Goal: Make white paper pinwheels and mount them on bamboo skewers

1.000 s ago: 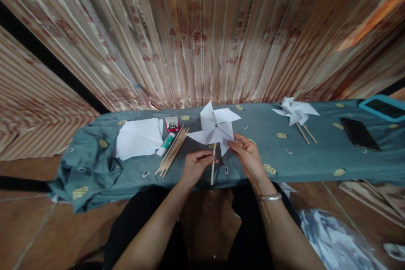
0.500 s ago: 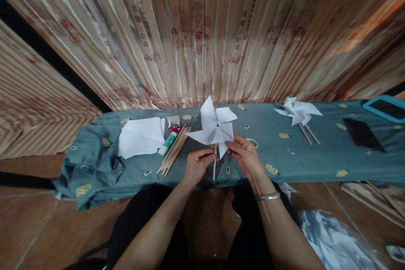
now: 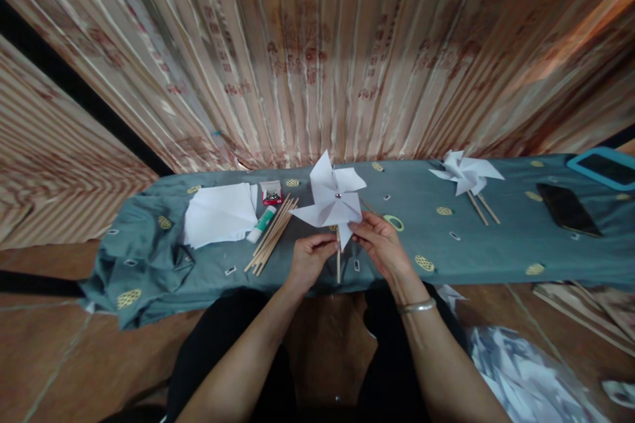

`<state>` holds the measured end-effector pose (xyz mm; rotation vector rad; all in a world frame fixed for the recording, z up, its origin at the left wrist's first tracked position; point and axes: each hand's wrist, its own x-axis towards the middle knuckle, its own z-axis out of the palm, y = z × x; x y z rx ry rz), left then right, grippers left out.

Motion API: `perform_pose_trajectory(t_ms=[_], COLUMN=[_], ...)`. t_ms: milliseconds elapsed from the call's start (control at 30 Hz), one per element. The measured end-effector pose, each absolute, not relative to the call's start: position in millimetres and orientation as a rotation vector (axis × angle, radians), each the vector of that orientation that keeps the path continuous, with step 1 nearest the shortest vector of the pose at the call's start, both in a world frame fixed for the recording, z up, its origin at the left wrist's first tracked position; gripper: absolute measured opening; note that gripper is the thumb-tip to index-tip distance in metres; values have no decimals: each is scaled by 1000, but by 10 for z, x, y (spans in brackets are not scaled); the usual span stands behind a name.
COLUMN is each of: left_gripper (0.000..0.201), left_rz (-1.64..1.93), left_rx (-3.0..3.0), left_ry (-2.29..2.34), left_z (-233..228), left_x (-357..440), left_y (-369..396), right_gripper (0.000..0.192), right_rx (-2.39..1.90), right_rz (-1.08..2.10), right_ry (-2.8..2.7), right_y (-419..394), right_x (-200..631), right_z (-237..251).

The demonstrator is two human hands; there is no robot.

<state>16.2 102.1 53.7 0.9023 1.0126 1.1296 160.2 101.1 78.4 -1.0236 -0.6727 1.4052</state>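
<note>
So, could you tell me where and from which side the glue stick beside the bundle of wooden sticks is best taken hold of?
I'd grip the glue stick across its white barrel, below the green cap, coming from above. It lies flat on the cloth, tilted, with the wooden sticks close along its right and the paper stack on its left, so a top-down pinch probably avoids both.

1 head view looks down, near, over table (image 3: 496,244).

Both hands (image 3: 347,248) hold white pinwheel (image 3: 331,201) by stick (image 3: 338,264).
</note>
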Motion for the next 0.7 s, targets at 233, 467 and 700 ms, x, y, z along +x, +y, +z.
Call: perform_pose_trajectory(t_ms=[233,467,700], left_gripper=[19,14,14], left_rz=[1122,1156,1112], left_rx=[989,1079,1099], left_ry=[1047,1081,1054], left_z=[509,514,506], left_x=[150,113,54], left_y=[1020,1020,1016], right_gripper=[33,30,32], right_rx=[-1031,-932,-927], right_rz=[1419,1408,1374], right_ry=[-690,-670,-569], right_y=[1017,1015,1025], right_x=[1578,1625,1707], right_z=[776,796,851])
